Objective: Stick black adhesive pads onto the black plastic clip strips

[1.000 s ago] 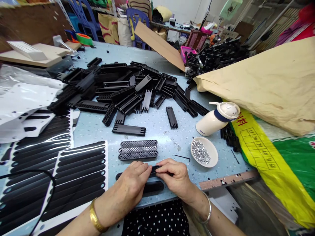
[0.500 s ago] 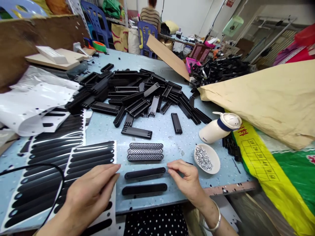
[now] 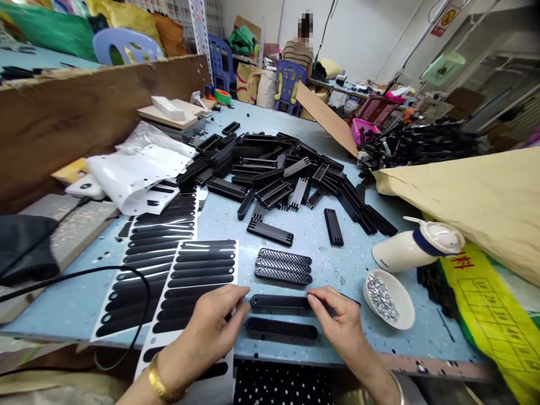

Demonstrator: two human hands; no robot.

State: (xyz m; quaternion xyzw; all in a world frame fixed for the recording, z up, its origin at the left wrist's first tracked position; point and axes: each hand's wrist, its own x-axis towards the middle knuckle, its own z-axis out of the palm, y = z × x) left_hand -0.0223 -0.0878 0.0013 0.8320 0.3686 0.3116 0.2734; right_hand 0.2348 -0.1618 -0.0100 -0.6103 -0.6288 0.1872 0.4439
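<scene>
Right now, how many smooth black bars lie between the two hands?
2: the far bar, its right end behind the right fingers; the near bar, beside it, fully visible.

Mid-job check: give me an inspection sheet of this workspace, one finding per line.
Surface: blue speckled table.
Job's things: farther plain bar and nearer plain bar lie apart; three lattice bars side by side beyond them; strip sheet to the left; bowl of metal pieces to the right.
Clutter: heap of black parts behind; bottle beyond the bowl.
Grips: left grip, fingers apart, over the strip sheet's edge; right grip at the farther plain bar's right end, contact unclear.
Cables: black cable loops over a second strip sheet.
Surroundings: person in striped top, blue chair.
</scene>
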